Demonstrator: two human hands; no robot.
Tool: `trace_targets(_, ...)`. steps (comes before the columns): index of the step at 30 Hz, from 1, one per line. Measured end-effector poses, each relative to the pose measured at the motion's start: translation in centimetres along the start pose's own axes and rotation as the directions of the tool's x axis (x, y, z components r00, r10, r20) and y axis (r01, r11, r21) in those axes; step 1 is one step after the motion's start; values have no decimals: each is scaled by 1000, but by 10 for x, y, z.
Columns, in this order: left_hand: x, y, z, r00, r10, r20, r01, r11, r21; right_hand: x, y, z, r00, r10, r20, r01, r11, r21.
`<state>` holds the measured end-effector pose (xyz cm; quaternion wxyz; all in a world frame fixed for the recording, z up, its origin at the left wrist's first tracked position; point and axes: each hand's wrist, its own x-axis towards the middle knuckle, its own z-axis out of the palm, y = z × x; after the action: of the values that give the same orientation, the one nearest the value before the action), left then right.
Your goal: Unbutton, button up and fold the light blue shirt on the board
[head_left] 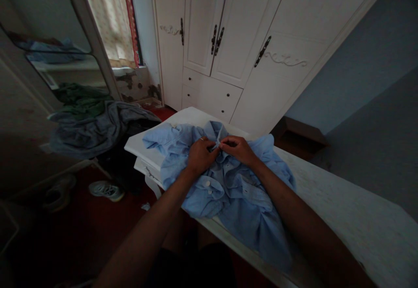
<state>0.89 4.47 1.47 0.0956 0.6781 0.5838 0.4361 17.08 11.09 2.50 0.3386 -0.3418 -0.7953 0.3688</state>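
A light blue button-up shirt [228,188] lies rumpled across the white table, its collar toward the far side and its lower part hanging over the near edge. My left hand [202,154] is closed on the fabric just below the collar, thumb and fingers pinching. Beside it, my right hand [237,148] pinches the same spot on the front placket from the other side. The fingertips of both hands nearly meet there. Whether a button sits between them is too small to tell. Loose buttons and buttonholes show lower down on the shirt front.
The white table [346,205] runs off to the right. A white wardrobe [212,39] stands behind it. At left, dark clothes [88,131] are heaped below a mirror [48,31]. Sneakers [106,190] rest on the red floor, and a brown box [298,137] is behind the table.
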Motion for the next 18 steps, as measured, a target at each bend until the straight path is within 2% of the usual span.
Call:
trace_targets(6, 1, -3, 1, 1000, -16, 15, 17, 998, -58, -3, 2, 0, 1000, -26, -8, 25, 991, -131)
trace_targets(13, 3, -12, 1, 999, 23, 46, -17, 992, -124, -3, 0, 0, 999, 35, -14, -35, 998, -51)
trace_targets(18, 3, -14, 0, 999, 3, 52, 6, 987, -161, -3, -3, 2, 999, 13, -50, -17, 996, -83)
